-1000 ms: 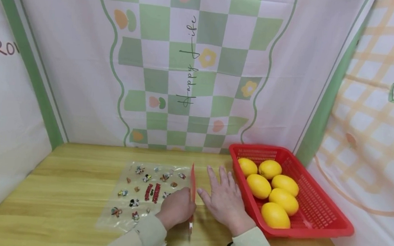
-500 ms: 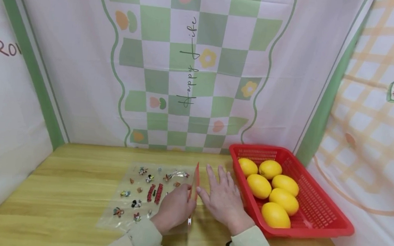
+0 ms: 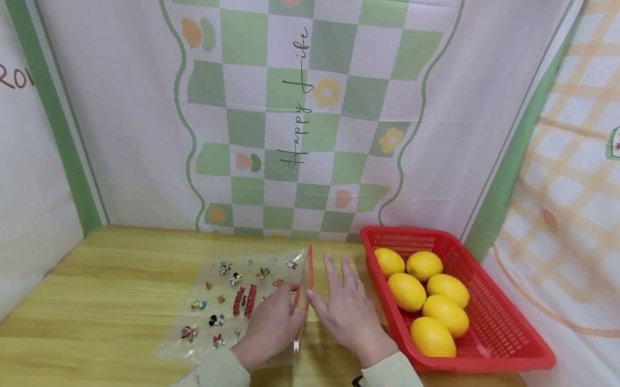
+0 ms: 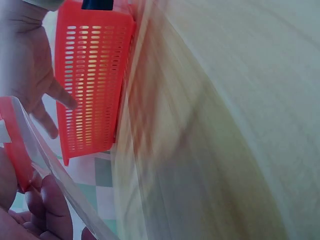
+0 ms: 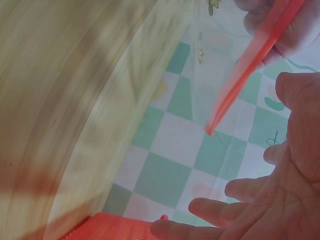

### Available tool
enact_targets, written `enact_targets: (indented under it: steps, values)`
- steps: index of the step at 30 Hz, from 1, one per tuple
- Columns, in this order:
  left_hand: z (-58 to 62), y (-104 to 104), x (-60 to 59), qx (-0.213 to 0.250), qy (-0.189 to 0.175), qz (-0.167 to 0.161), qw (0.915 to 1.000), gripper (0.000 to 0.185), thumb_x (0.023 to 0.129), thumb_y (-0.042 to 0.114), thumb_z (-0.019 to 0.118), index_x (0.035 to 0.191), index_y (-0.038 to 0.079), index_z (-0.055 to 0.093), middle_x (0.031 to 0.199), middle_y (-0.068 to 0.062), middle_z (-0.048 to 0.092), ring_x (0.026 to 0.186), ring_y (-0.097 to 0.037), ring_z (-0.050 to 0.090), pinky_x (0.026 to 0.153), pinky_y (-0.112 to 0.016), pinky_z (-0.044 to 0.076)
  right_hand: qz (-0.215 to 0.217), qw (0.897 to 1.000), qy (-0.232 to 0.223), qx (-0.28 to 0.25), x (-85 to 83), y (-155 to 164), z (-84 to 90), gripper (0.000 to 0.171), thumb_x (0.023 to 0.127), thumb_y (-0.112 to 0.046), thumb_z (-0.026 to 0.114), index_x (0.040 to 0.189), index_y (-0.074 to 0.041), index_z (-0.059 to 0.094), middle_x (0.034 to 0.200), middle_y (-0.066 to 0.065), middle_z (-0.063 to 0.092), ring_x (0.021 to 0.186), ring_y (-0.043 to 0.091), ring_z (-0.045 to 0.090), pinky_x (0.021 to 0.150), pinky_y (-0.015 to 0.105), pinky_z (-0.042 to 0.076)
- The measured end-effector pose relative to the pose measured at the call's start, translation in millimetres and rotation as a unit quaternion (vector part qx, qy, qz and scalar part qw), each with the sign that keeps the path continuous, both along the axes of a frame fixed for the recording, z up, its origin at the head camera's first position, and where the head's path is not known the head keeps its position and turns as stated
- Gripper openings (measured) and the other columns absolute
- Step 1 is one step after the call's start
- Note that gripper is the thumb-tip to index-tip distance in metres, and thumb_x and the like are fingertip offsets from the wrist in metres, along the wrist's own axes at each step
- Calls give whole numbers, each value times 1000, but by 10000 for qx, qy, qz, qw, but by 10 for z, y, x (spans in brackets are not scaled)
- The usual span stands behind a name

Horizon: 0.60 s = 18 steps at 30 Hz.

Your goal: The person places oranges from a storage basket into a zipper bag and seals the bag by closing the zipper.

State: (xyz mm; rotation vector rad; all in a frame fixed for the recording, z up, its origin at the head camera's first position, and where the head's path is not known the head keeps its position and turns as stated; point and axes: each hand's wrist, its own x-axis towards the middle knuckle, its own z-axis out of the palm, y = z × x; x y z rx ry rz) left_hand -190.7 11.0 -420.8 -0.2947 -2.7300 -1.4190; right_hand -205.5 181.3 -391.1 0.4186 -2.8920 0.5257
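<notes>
Clear plastic, printed with small cartoon stickers and edged with a red zip strip, is what the left hand [image 3: 272, 328] is working on: this flat transparent zip bag [image 3: 234, 300] is lying on the pale wooden table [image 3: 112, 299], stretching away to the left of that hand. The hand is pinching the bag's red zip strip [image 3: 308, 279] between thumb and curled fingers and is tilting that edge up off the table, so the strip is standing almost on its side. The right hand [image 3: 352, 314] is lying just to the right of the strip, fingers straight and spread, palm down, holding nothing; whether its thumb is touching the strip I cannot tell. The two hands are close together, with only the raised strip between them.

To the right of the right hand, nearly touching it, a red perforated plastic basket [image 3: 501, 345] is holding six yellow lemons [image 3: 433, 336].

Judging by this, the step in hand looks like opening the bag's mouth: one lip is being lifted while the other hand is waiting beside it. The next move would call for the right hand to catch the opposite lip of the strip and part the two, keeping the thin film from sliding on the smooth wood.
</notes>
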Motion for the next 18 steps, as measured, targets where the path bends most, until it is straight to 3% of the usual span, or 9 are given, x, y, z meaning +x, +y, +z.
enact_targets:
  steps: [11, 18]
  values:
    - [62, 32, 57, 274, -151, 85, 9995, 61, 97, 16, 62, 155, 8, 44, 69, 3, 62, 54, -15, 59, 44, -28, 48, 4, 9997, 0, -246, -8, 16, 42, 87, 103, -53, 55, 168, -9, 17, 169, 27, 21, 153, 48, 30, 117, 62, 38]
    - [55, -51, 108, 417, -22, 95, 9991, 60, 96, 16, 61, 153, 7, 44, 69, 4, 62, 55, -13, 58, 45, -26, 47, -39, 9986, -21, -520, -28, -107, 31, 85, 104, -49, 55, 166, -4, 18, 160, 25, 43, 141, 42, 51, 113, 57, 45]
